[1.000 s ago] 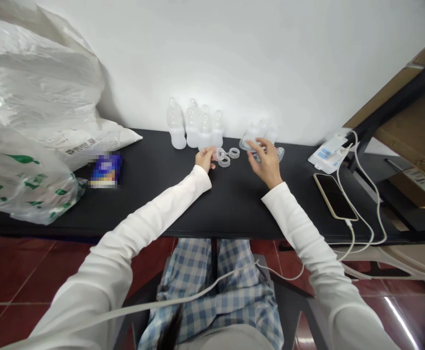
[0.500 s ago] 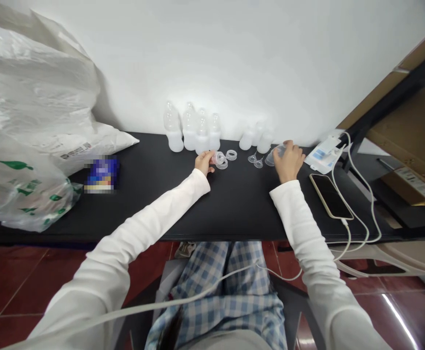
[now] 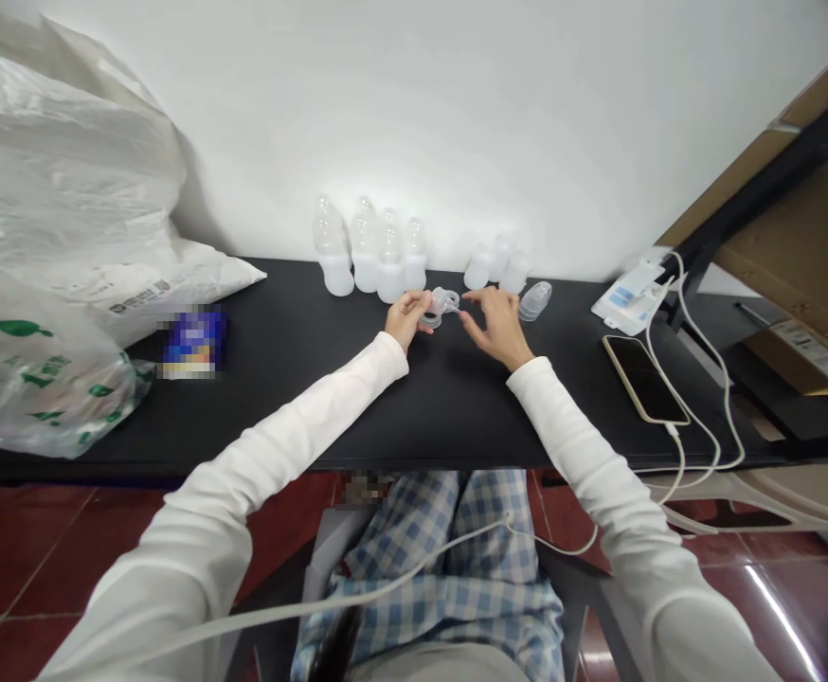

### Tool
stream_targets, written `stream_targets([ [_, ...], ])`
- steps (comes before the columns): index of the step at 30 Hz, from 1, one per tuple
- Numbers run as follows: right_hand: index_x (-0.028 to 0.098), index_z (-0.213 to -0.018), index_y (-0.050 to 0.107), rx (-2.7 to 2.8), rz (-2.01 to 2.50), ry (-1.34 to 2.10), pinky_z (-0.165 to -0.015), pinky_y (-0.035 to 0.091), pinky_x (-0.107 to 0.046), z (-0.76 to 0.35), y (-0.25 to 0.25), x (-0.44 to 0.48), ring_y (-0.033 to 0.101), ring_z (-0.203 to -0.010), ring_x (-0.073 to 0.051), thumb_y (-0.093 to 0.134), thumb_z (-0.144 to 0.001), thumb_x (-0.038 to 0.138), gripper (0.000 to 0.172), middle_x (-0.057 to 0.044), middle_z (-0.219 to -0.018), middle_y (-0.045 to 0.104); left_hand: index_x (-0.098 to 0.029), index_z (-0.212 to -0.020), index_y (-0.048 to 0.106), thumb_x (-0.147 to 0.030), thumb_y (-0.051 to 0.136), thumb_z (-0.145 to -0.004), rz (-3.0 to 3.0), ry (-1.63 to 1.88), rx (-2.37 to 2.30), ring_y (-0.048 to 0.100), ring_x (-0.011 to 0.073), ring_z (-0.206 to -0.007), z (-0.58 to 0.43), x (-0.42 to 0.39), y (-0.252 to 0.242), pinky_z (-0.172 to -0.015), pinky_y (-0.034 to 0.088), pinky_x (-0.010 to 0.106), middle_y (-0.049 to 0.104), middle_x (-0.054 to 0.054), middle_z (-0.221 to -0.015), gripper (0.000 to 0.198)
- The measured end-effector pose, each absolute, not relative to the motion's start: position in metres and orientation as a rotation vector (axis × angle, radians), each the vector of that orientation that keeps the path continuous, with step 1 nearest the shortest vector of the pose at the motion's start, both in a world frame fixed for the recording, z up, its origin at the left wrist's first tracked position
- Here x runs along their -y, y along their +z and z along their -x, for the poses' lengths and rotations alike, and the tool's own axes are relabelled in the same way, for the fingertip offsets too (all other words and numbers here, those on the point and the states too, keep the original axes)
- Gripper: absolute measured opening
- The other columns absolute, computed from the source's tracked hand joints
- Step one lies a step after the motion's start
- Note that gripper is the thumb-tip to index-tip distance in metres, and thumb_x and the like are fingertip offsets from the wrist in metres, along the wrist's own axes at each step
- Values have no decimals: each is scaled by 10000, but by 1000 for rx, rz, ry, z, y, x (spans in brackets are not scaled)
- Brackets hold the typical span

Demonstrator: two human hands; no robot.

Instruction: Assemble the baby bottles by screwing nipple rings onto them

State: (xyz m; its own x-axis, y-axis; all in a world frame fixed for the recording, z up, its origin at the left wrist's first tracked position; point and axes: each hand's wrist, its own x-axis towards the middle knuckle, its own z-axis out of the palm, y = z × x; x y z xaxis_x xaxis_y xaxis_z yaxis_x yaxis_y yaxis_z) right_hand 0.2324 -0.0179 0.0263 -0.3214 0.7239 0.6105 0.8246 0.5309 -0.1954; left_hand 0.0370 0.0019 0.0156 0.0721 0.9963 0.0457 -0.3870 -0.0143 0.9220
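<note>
My left hand (image 3: 406, 318) is closed on a clear bottle collar ring (image 3: 437, 305), with a clear nipple apparently at it. Loose clear rings lie just beside and behind it, partly overlapping in view. Close on the right is my right hand (image 3: 497, 325), thumb and forefinger apart, their tips near the clear pieces; contact cannot be made out. A clear dome cap (image 3: 535, 301) rests on the table right of this hand. Behind the hands stand several white baby bottles with clear domes (image 3: 389, 270) and shorter white bottles without domes (image 3: 477, 268).
On the black table (image 3: 315, 407), a blue packet (image 3: 193, 343), blurred out, lies at left near large plastic bags (image 3: 45, 350). A phone (image 3: 645, 379) with a charging cable and a white power strip (image 3: 631, 294) lie at right. A white wall rises behind.
My right hand has let go of the dome cap and moved left toward the clear rings. My left hand keeps its hold, shifted slightly right.
</note>
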Motion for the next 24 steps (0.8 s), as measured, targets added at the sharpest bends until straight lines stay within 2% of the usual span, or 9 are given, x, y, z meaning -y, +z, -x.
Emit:
stream_targets([
  [5,206,-1139,591,2099,1179,-115,-861,438,-416,-214,17,19,610,-874,-248,557,-953,506,354,-81,-937,672,-173,-771,603,-460,839,-698,-974,1300,-764,646,104,-797,-42,2,15,-695,527,209,679,7,-850,379],
  [9,220,-1132,596,2035,1165,-50,-824,480,-400,-215,11,15,626,-868,-237,551,-966,465,299,-83,-971,693,-178,-771,572,-448,825,-718,-1035,1252,-739,657,91,-799,-44,3,14,-753,509,208,690,-6,-831,374],
  [15,227,-1112,620,2047,1072,41,-843,537,-414,-215,10,15,653,-873,-233,584,-945,402,244,-86,-981,715,-211,-871,495,-427,916,-596,-1068,1318,-769,666,103,-688,-43,1,12,-653,518,218,669,-41,-740,547],
  [19,239,-1068,628,2067,1051,82,-841,561,-426,-213,10,16,662,-879,-238,558,-946,364,189,-81,-955,715,-192,-925,613,-520,840,-690,-1260,1294,-797,584,81,-566,-39,5,15,-549,466,196,628,-39,-651,463],
  [22,247,-1043,635,2124,1007,53,-863,564,-425,-211,13,17,667,-906,-236,505,-972,328,169,-78,-954,717,-181,-805,661,-537,798,-737,-1352,1305,-877,479,55,-498,-37,8,16,-494,394,181,551,-50,-575,388],
  [24,257,-1029,645,2199,961,2,-900,555,-421,-214,17,18,666,-962,-232,455,-993,287,196,-80,-1004,721,-175,-696,630,-576,754,-772,-1323,1312,-942,425,52,-469,-35,4,15,-460,347,185,506,-47,-531,426],
])
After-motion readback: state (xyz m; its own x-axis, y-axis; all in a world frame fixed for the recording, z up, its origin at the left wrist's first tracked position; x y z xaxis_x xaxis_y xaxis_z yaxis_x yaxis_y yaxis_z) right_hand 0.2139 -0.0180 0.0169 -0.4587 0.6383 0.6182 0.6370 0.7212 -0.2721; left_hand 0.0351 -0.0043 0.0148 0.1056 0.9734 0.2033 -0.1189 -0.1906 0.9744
